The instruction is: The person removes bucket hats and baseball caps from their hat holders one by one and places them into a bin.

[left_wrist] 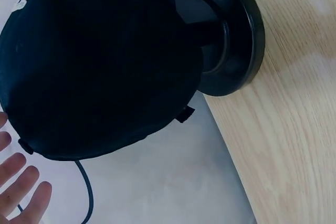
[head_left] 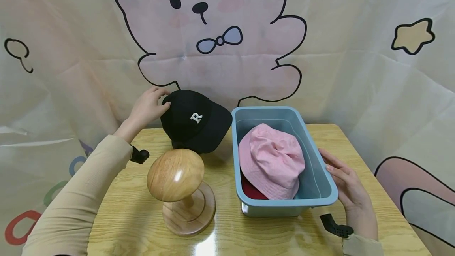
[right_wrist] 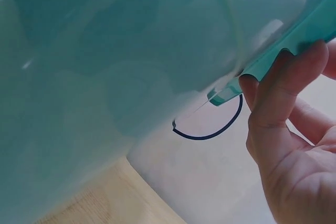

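A black baseball cap [head_left: 185,121] with a white letter R sits raised at the back of the table. Under it, a dark stand with a round base [left_wrist: 231,35] shows in the left wrist view. My left hand [head_left: 151,104] touches the cap's left side, its fingers spread in the left wrist view. A blue plastic bin [head_left: 284,110] holds a pink bucket hat [head_left: 271,157] over something dark red [head_left: 250,189]. My right hand [head_left: 350,187] grips the bin's right rim, fingertips bent under it in the right wrist view.
A wooden hat stand [head_left: 175,175] with a mushroom-shaped top stands in front of the cap, left of the bin. All of these are on a wood-grain table [head_left: 124,208]. A curtain with cartoon drawings [head_left: 337,42] hangs behind the table.
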Tool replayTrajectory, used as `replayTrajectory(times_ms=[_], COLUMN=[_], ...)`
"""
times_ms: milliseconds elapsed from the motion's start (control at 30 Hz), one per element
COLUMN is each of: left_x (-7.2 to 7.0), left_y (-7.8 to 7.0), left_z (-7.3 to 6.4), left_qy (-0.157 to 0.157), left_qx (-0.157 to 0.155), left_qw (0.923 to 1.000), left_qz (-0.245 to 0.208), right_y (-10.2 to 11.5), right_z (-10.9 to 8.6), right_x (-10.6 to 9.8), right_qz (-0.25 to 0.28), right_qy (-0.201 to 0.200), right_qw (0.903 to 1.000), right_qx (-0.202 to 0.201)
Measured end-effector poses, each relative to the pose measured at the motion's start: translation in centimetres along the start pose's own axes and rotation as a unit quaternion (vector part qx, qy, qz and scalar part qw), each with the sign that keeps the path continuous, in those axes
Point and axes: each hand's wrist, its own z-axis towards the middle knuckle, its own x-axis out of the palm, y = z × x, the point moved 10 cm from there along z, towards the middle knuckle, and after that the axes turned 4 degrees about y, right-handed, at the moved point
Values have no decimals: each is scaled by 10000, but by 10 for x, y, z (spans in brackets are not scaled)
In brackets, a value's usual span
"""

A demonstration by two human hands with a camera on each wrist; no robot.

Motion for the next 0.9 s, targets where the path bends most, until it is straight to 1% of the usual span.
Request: replayTrajectory(times_ms=[233, 433, 600, 767, 900], left_x=[4, 8, 11, 13, 15], left_y=[7, 11, 13, 16, 17], left_z=[-1, 0, 2, 3, 3], left_qy=[70, 113, 71, 28, 83], left_qx=[-51, 34, 145, 258, 218], left_qw=[9997, 9993, 9984, 9971, 9958], left_qz=[-230, -346, -535, -713, -888], right_y=[1, 1, 1, 0, 0], right_z=[-1, -2, -2, -2, -2], right_x=[-1, -3, -5, -5, -5], right_qz=[-159, -196, -283, -303, -253], right_qy=[-151, -272, -438, -428, -368], right_qw=[9997, 9993, 9984, 9983, 9988], right_qx=[57, 138, 210, 239, 200])
